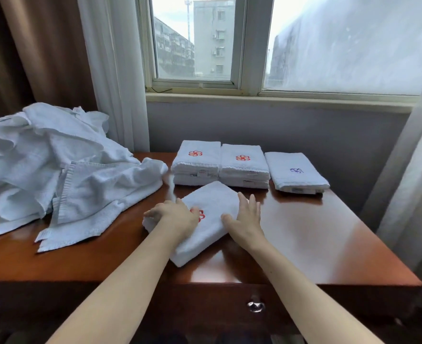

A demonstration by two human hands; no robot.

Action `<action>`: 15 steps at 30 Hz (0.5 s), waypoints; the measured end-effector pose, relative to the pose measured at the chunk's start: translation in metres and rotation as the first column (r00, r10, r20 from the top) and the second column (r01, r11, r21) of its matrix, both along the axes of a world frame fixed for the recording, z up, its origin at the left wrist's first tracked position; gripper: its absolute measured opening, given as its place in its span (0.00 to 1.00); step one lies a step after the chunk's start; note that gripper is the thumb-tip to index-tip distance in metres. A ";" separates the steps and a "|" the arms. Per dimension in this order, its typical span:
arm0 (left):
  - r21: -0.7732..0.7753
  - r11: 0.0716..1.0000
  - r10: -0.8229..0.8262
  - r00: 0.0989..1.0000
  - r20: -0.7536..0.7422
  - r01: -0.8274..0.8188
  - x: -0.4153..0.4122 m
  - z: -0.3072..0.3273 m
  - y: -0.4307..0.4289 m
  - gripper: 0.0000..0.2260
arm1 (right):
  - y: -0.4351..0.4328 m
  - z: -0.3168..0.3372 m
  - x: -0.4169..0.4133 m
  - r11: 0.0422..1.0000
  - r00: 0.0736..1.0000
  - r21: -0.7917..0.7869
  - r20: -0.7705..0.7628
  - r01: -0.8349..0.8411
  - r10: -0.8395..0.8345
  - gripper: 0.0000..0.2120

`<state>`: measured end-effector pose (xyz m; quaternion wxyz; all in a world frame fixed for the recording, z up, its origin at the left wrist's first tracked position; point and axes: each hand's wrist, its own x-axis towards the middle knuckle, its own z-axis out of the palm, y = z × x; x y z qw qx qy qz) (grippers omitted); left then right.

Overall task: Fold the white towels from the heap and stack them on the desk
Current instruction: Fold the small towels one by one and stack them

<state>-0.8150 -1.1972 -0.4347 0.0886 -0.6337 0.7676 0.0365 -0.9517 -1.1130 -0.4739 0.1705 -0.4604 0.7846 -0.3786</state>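
Pressing folded towel (213, 198) on desk (304, 232) — left hand (176, 216), right hand (247, 218), both spread flat

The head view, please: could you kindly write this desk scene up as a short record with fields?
Surface: wooden desk
Being worked: folded towel, red emblem, lying askew near the front edge
Hands: left hand rests on it, fingers at its left edge; right hand flat on its right edge
Unfolded: heap of white towels, on the left
Done: left stack and middle stack, red emblems, side by side; purple-emblem towel to their right
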 end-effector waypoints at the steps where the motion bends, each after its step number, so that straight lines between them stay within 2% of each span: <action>1: 0.010 0.999 -0.044 0.998 0.041 0.043 -0.001 0.004 0.003 0.33 | 0.005 0.001 -0.001 1.000 0.998 -0.006 0.059 0.008 -0.007 0.38; 3: 0.008 0.989 -0.149 0.985 0.091 0.149 0.000 0.009 0.009 0.35 | 0.014 0.006 -0.005 0.999 0.988 -0.044 0.156 0.014 -0.007 0.38; 6: 0.015 0.968 -0.251 0.967 0.055 0.250 0.004 0.014 0.011 0.30 | 0.027 0.018 -0.017 0.995 0.940 -0.092 0.341 0.027 0.006 0.32; 8: 0.109 0.961 -0.245 0.965 -0.095 0.255 0.006 0.016 0.008 0.25 | 0.034 0.025 -0.025 0.997 0.911 -0.077 0.412 0.021 0.013 0.26; 11: 0.344 0.897 -0.093 0.880 -0.467 0.278 0.011 0.018 0.002 0.21 | 0.043 0.034 -0.034 1.000 0.904 -0.016 0.428 -0.006 0.012 0.30; 13: 0.434 0.833 -0.032 0.812 -0.583 0.345 0.017 0.017 0.000 0.21 | 0.046 0.040 -0.039 0.998 0.903 0.058 0.429 -0.020 -0.007 0.33; 15: 0.481 0.777 0.026 0.743 -0.669 0.406 0.022 0.013 -0.005 0.20 | 0.051 0.045 -0.042 0.990 0.879 0.131 0.476 -0.049 -0.019 0.27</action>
